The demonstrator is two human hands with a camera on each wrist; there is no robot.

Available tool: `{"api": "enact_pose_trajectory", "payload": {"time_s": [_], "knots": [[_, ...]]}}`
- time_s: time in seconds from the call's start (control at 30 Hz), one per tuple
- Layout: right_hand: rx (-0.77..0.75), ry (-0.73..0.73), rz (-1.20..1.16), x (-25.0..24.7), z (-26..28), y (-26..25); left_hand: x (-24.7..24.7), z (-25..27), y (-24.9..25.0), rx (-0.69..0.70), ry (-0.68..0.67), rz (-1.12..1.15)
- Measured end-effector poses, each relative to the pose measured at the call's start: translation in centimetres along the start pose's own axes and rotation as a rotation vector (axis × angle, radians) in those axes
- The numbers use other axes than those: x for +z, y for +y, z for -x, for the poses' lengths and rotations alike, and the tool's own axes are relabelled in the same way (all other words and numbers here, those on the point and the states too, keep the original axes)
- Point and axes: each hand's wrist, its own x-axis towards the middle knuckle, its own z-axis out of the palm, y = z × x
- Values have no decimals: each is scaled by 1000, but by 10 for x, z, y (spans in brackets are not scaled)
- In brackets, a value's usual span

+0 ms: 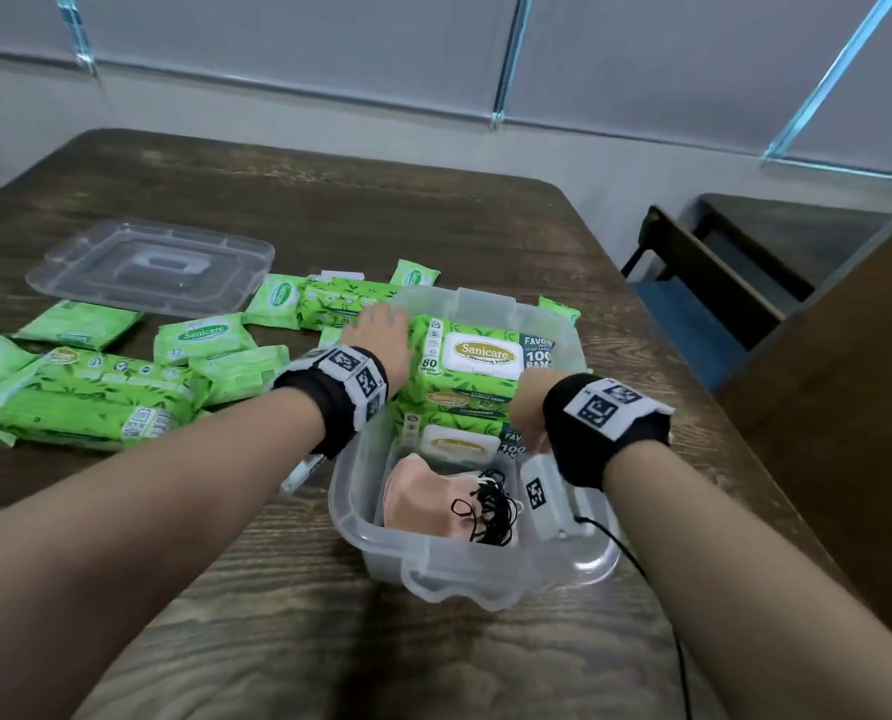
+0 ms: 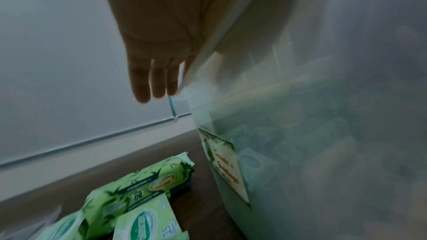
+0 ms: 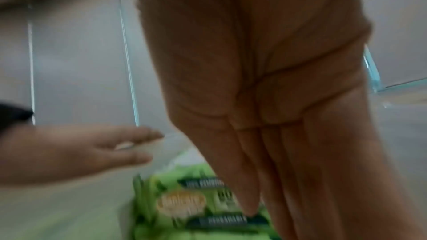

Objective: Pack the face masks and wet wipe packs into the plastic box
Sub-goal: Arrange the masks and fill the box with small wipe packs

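A clear plastic box (image 1: 464,589) stands on the wooden table and holds stacked large green wet wipe packs. The top pack (image 1: 477,356) lies on a second one (image 1: 459,444). Peach face masks (image 1: 423,501) with black loops lie in the box's near end. My left hand (image 1: 378,330) rests with straight fingers at the top pack's left edge, by the box rim (image 2: 201,57). My right hand (image 1: 529,407) touches the pack's near right side, and its straight fingers (image 3: 251,189) point down onto the green pack (image 3: 184,205).
Several loose green wipe packs (image 1: 95,402) and small ones (image 1: 202,337) lie left of the box. The clear lid (image 1: 147,262) sits at the back left. A dark chair (image 1: 703,283) stands past the table's right edge. A black cable (image 1: 641,569) trails from my right wrist.
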Motion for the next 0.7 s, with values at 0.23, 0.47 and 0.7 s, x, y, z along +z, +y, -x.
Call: {"api": "enact_pose_trajectory", "payload": {"time_s": [0.23, 0.47, 0.7], "knots": [[142, -108, -86, 44, -5, -7, 3, -1, 4, 294, -73, -130], [-2, -195, 73, 92, -94, 3, -24, -30, 8, 330, -178, -122], [-56, -37, -14, 67, -19, -9, -23, -70, 25, 407, -404, -119]]}}
